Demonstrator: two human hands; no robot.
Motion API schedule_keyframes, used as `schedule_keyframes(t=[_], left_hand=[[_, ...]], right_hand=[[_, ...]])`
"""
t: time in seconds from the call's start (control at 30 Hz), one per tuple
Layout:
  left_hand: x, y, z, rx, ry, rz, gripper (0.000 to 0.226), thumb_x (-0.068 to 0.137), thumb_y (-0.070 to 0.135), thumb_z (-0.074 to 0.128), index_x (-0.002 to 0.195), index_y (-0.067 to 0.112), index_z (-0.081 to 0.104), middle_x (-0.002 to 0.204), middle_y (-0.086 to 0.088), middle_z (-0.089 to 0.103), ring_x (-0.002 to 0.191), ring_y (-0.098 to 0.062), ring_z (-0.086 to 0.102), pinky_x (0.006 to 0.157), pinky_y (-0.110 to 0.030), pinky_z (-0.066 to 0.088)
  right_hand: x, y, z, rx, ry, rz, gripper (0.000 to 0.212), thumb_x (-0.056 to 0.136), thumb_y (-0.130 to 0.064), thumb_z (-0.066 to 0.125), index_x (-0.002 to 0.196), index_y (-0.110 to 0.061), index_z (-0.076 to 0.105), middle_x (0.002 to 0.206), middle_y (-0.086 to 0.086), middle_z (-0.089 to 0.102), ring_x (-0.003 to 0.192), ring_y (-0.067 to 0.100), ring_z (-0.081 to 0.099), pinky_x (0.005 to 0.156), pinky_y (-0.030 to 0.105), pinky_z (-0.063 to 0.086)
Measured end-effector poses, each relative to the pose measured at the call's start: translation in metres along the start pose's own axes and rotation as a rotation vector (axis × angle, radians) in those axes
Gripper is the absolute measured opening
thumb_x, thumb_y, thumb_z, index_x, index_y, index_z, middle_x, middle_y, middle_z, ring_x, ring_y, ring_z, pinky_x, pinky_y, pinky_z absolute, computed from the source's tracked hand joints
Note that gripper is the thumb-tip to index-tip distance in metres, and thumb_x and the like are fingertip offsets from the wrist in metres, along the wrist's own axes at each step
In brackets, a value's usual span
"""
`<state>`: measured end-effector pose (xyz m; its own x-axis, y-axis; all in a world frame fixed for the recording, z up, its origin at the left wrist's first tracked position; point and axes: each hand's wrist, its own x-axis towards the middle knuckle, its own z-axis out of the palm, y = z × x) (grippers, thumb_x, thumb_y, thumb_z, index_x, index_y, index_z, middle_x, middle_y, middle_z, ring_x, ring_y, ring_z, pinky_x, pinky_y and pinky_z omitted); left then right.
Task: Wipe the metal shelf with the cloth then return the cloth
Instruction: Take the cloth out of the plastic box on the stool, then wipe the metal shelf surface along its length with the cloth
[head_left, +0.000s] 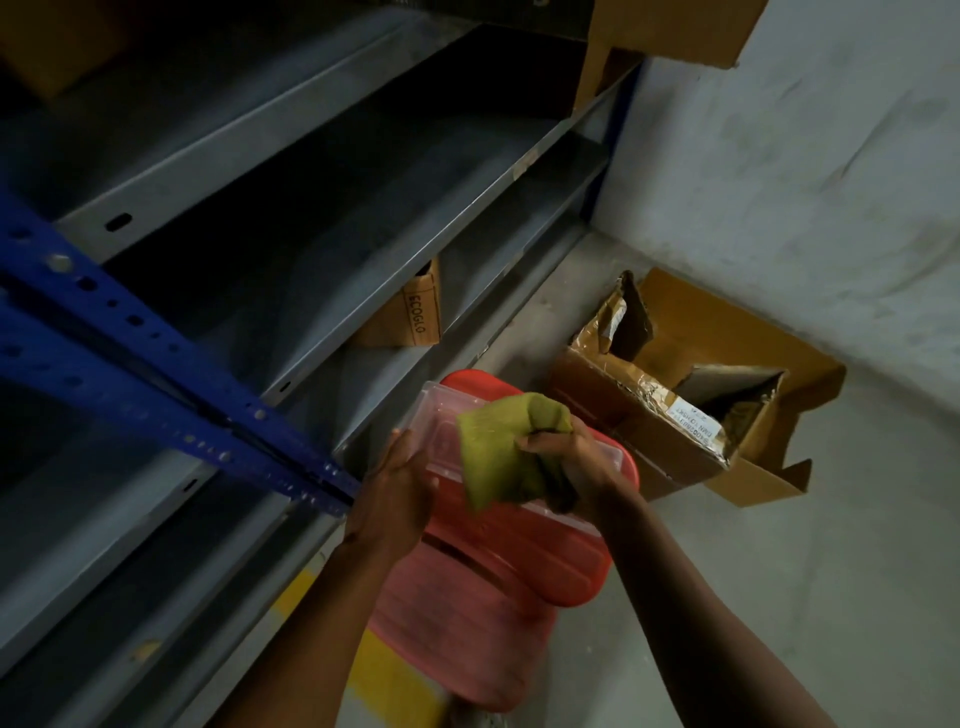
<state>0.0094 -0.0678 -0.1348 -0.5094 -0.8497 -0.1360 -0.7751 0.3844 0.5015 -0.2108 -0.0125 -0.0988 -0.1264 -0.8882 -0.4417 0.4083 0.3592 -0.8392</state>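
Grey concrete floor (779, 597) and a whitish wall w/ grey metal shelf (395, 249) tiers running diagonally on the left, held by a blue perforated upright (130, 358). Small cardboard box marked ECOGLO (415, 312) sits on a lower tier; a torn open carton (691, 395) lies on the floor by the wall, well apart from the shelf edge. Red plastic stool (498, 561) stands just beside the shelving, yellow floor stripe (384, 675) under it. Clear plastic container (447, 426) rests on the stool top. Left hand (395, 488) is flat against the container's near end, fingers loose and extended, steadying it. Right hand (571, 457) is clenched round the green cloth (504, 457), bunched, which hangs over the container's opening, not on any shelf. 2 bare forearms visible.
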Motion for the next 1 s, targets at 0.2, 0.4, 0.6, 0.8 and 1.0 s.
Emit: schedule_keyframes(t=[0.2, 0.4, 0.6, 0.8, 1.0], left_hand=[[-0.032, 0.053, -0.043, -1.101, 0.045, -0.412, 0.058, 0.089, 0.068, 0.035, 0.115, 0.023, 0.062, 0.108, -0.007, 0.068, 0.101, -0.026, 0.064, 0.080, -0.041, 0.053], [-0.062, 0.071, -0.116, -1.410, 0.119, -0.378, 0.022, 0.092, 0.013, 0.058, 0.111, 0.005, 0.063, 0.108, -0.022, 0.069, 0.101, -0.037, 0.066, 0.088, -0.049, 0.053], [-0.093, 0.081, -0.179, -1.358, 0.291, -0.335, 0.014, 0.091, 0.012, 0.062, 0.100, 0.002, 0.067, 0.096, -0.029, 0.069, 0.081, -0.034, 0.067, 0.067, -0.039, 0.058], [-0.115, 0.088, -0.212, -1.352, 0.166, -0.288, 0.029, 0.096, 0.036, 0.052, 0.096, 0.018, 0.074, 0.091, -0.014, 0.075, 0.081, -0.023, 0.072, 0.063, -0.027, 0.056], [-0.161, 0.048, -0.251, -1.310, 0.475, -0.320, 0.044, 0.090, 0.037, 0.046, 0.105, 0.002, 0.068, 0.097, -0.024, 0.072, 0.091, -0.033, 0.071, 0.072, -0.030, 0.059]], right_hand=[[-0.023, 0.001, 0.029, 0.121, -0.053, -0.041, 0.049, 0.075, -0.007, 0.067, 0.123, -0.008, 0.059, 0.119, 0.021, 0.065, 0.110, 0.041, 0.061, 0.085, 0.048, 0.055], [-0.054, -0.017, 0.075, 0.197, -0.149, -0.092, 0.041, 0.082, -0.010, 0.069, 0.121, -0.008, 0.060, 0.121, 0.024, 0.063, 0.111, 0.043, 0.060, 0.089, 0.054, 0.052], [-0.100, -0.039, 0.136, -0.619, 0.118, -0.735, 0.056, 0.085, -0.043, 0.065, 0.134, -0.041, 0.037, 0.142, -0.010, 0.040, 0.129, 0.014, 0.045, 0.096, 0.034, 0.045], [-0.133, -0.039, 0.216, -0.007, -0.191, -0.596, 0.062, 0.089, 0.006, 0.058, 0.143, -0.010, 0.032, 0.132, 0.003, 0.059, 0.121, 0.021, 0.057, 0.095, 0.031, 0.049], [-0.133, -0.048, 0.261, 0.516, 0.046, -0.010, 0.025, 0.098, -0.015, 0.048, 0.113, -0.001, 0.063, 0.107, 0.024, 0.070, 0.098, 0.042, 0.067, 0.082, 0.056, 0.055]])
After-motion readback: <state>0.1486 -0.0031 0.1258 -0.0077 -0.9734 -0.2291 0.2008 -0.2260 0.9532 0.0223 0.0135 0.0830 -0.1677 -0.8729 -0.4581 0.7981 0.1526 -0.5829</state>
